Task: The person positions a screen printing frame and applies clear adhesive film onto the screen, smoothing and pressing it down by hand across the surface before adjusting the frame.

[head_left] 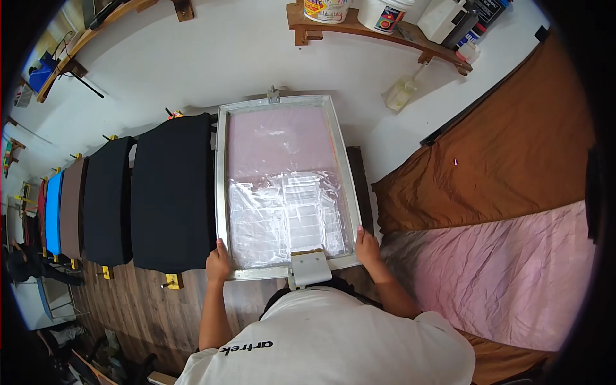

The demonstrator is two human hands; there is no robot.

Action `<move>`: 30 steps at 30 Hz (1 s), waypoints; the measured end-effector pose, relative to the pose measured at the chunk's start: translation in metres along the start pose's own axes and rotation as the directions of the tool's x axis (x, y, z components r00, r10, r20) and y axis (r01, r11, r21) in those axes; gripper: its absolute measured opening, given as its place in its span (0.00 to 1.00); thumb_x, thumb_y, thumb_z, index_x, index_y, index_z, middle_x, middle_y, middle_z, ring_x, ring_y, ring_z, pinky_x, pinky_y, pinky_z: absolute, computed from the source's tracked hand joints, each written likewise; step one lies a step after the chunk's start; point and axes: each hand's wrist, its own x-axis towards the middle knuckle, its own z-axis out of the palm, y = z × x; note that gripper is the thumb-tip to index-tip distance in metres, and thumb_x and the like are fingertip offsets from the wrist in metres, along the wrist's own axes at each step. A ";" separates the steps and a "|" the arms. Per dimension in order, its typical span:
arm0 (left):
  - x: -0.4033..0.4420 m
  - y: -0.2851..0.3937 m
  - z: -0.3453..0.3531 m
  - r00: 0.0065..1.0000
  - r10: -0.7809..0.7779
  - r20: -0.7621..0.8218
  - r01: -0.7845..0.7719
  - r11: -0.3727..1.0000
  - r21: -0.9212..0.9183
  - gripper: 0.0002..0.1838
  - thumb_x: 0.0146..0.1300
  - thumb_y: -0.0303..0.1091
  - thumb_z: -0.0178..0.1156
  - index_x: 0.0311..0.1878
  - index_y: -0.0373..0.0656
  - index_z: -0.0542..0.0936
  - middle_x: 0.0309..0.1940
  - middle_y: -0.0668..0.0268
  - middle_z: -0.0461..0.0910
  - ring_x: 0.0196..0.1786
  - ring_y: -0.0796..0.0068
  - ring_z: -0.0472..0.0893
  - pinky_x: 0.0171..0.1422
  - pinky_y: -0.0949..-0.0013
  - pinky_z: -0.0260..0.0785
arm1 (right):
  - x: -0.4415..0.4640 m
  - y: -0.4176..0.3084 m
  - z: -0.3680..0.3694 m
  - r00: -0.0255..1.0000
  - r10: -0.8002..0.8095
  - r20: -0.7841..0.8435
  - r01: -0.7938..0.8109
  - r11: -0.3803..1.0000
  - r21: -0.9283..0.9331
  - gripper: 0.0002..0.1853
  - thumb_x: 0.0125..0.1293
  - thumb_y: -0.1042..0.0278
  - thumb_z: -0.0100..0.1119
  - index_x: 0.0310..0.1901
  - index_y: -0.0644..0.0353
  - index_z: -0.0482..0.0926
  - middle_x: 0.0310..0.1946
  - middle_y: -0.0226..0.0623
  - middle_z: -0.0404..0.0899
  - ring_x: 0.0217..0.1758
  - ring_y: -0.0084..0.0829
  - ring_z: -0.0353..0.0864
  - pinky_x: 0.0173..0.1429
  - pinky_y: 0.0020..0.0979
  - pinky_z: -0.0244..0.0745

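Note:
A silk-screen frame [222,167] with pale metal edges stands in front of my body. Its mesh is pinkish in the upper part, and shiny clear film and tape cover the lower part. My left hand [219,262] is closed on the frame's lower left edge. On the opposite side, my right hand [367,247] grips the lower right edge, thumb up along it. A metal bracket [311,267] sits at the near edge between my hands, close to my shirt. A small metal fitting [274,95] shows at the far edge.
Left of the frame, black fabric [172,192] covers a printing board, with more boards in black, brown and blue [54,212] beyond. A shelf [353,24] with tubs is on the wall. Brown and pink cloth [494,269] hangs right. Another person [32,264] is far left.

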 end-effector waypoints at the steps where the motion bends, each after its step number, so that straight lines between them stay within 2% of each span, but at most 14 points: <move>1: 0.001 0.000 0.000 1.000 0.001 0.004 -0.001 1.000 0.000 0.46 0.77 0.66 0.31 0.37 0.32 0.85 0.37 0.35 0.83 0.48 0.29 0.80 0.54 0.39 0.71 | 0.002 -0.001 -0.001 1.000 -0.001 -0.006 0.001 1.000 0.012 0.35 0.80 0.44 0.34 0.35 0.69 0.83 0.34 0.66 0.81 0.42 0.68 0.79 0.51 0.62 0.73; 6: 0.003 -0.003 0.011 0.999 -0.032 -0.003 0.032 0.999 0.013 0.44 0.77 0.65 0.32 0.38 0.32 0.85 0.36 0.36 0.83 0.47 0.29 0.81 0.52 0.39 0.71 | 0.006 0.000 0.000 0.997 -0.082 0.000 0.081 0.996 0.048 0.35 0.80 0.44 0.34 0.34 0.68 0.82 0.32 0.64 0.82 0.41 0.68 0.79 0.49 0.62 0.73; 8: 0.000 0.001 0.018 0.998 -0.035 -0.049 0.036 0.999 0.021 0.42 0.77 0.64 0.34 0.38 0.33 0.85 0.36 0.37 0.83 0.46 0.31 0.81 0.51 0.40 0.72 | 0.006 -0.007 -0.007 0.995 -0.020 0.102 0.025 0.998 -0.049 0.34 0.80 0.45 0.34 0.35 0.67 0.83 0.32 0.63 0.82 0.40 0.66 0.80 0.49 0.61 0.74; 12: -0.006 0.010 0.024 0.981 -0.011 -0.196 0.018 0.999 0.031 0.38 0.77 0.61 0.39 0.38 0.34 0.85 0.35 0.39 0.84 0.43 0.34 0.83 0.48 0.42 0.73 | 0.004 -0.009 -0.008 0.996 -0.015 0.091 0.023 0.996 -0.081 0.34 0.80 0.44 0.34 0.37 0.65 0.83 0.34 0.62 0.83 0.41 0.65 0.81 0.49 0.60 0.75; 18: -0.012 0.017 0.020 0.972 0.019 -0.233 -0.010 0.999 0.038 0.34 0.77 0.60 0.42 0.37 0.35 0.82 0.34 0.43 0.85 0.41 0.36 0.84 0.45 0.42 0.74 | 0.010 -0.004 -0.016 0.980 0.042 0.192 -0.015 0.990 -0.137 0.34 0.79 0.40 0.32 0.42 0.62 0.83 0.39 0.60 0.84 0.42 0.63 0.83 0.51 0.60 0.77; 20: -0.006 0.011 0.022 0.967 0.053 -0.251 -0.036 0.997 0.074 0.32 0.77 0.59 0.42 0.39 0.36 0.80 0.34 0.44 0.85 0.41 0.37 0.84 0.45 0.42 0.74 | 0.014 -0.003 -0.021 0.967 0.044 0.250 0.026 0.963 -0.270 0.31 0.79 0.41 0.35 0.50 0.63 0.79 0.38 0.59 0.83 0.40 0.63 0.83 0.47 0.59 0.78; 21: -0.004 0.004 0.025 0.961 0.080 -0.266 -0.052 0.992 0.112 0.31 0.77 0.59 0.43 0.40 0.37 0.79 0.35 0.44 0.85 0.41 0.38 0.84 0.44 0.43 0.75 | 0.014 -0.011 -0.028 0.982 0.036 0.184 0.014 0.964 -0.265 0.26 0.75 0.45 0.48 0.58 0.62 0.73 0.47 0.52 0.81 0.50 0.56 0.82 0.52 0.55 0.78; 22: 0.000 -0.003 0.026 0.956 0.119 -0.267 -0.069 0.980 0.188 0.24 0.75 0.55 0.50 0.43 0.39 0.76 0.38 0.46 0.84 0.39 0.41 0.84 0.43 0.44 0.76 | 0.005 -0.031 -0.052 0.990 -0.132 0.052 0.140 0.962 -0.234 0.25 0.71 0.50 0.56 0.59 0.61 0.72 0.49 0.48 0.80 0.53 0.53 0.80 0.53 0.53 0.79; 23: -0.006 0.007 0.015 0.941 0.174 -0.289 -0.097 0.960 0.263 0.21 0.72 0.52 0.54 0.44 0.40 0.76 0.38 0.48 0.83 0.39 0.42 0.84 0.43 0.45 0.76 | -0.006 -0.055 -0.081 0.952 -0.294 -0.087 0.269 0.937 -0.222 0.26 0.67 0.55 0.63 0.60 0.61 0.71 0.50 0.45 0.79 0.55 0.50 0.79 0.53 0.50 0.79; 24: -0.017 0.026 -0.003 0.923 0.230 -0.309 -0.121 0.935 0.334 0.19 0.70 0.49 0.59 0.45 0.40 0.76 0.38 0.50 0.82 0.38 0.43 0.84 0.42 0.46 0.76 | -0.014 -0.069 -0.099 0.919 -0.383 -0.094 0.359 0.911 -0.204 0.28 0.58 0.62 0.71 0.58 0.59 0.73 0.52 0.41 0.78 0.57 0.46 0.76 0.52 0.45 0.79; 25: -0.024 0.040 -0.015 0.863 0.341 -0.372 -0.211 0.914 0.347 0.17 0.65 0.45 0.65 0.45 0.41 0.77 0.38 0.53 0.81 0.36 0.46 0.83 0.40 0.47 0.75 | -0.022 -0.072 -0.107 0.864 -0.504 0.012 0.500 0.853 -0.152 0.28 0.56 0.62 0.72 0.57 0.59 0.74 0.53 0.41 0.77 0.57 0.46 0.76 0.54 0.45 0.78; 27: -0.042 0.075 -0.037 0.813 0.457 -0.360 -0.356 0.880 0.314 0.18 0.64 0.45 0.66 0.45 0.41 0.77 0.37 0.54 0.80 0.37 0.48 0.82 0.41 0.49 0.74 | -0.037 -0.076 -0.115 0.657 -0.701 0.278 0.731 0.683 -0.007 0.31 0.52 0.62 0.75 0.58 0.58 0.75 0.59 0.41 0.76 0.62 0.46 0.75 0.61 0.46 0.74; 29: -0.065 0.103 -0.040 0.768 0.609 -0.199 -0.555 0.788 0.266 0.20 0.62 0.48 0.69 0.46 0.41 0.81 0.37 0.54 0.82 0.41 0.51 0.82 0.46 0.51 0.73 | -0.058 -0.094 -0.112 0.501 -0.801 0.328 0.817 0.562 0.127 0.36 0.50 0.61 0.76 0.62 0.58 0.74 0.62 0.42 0.75 0.65 0.45 0.74 0.66 0.45 0.68; 30: -0.077 0.111 -0.031 0.764 0.635 -0.118 -0.632 0.772 0.061 0.21 0.61 0.50 0.70 0.45 0.42 0.83 0.38 0.55 0.84 0.43 0.50 0.82 0.48 0.51 0.72 | -0.065 -0.098 -0.105 0.454 -0.809 0.373 0.838 0.530 0.131 0.40 0.49 0.61 0.77 0.65 0.58 0.72 0.64 0.43 0.73 0.68 0.43 0.72 0.69 0.44 0.64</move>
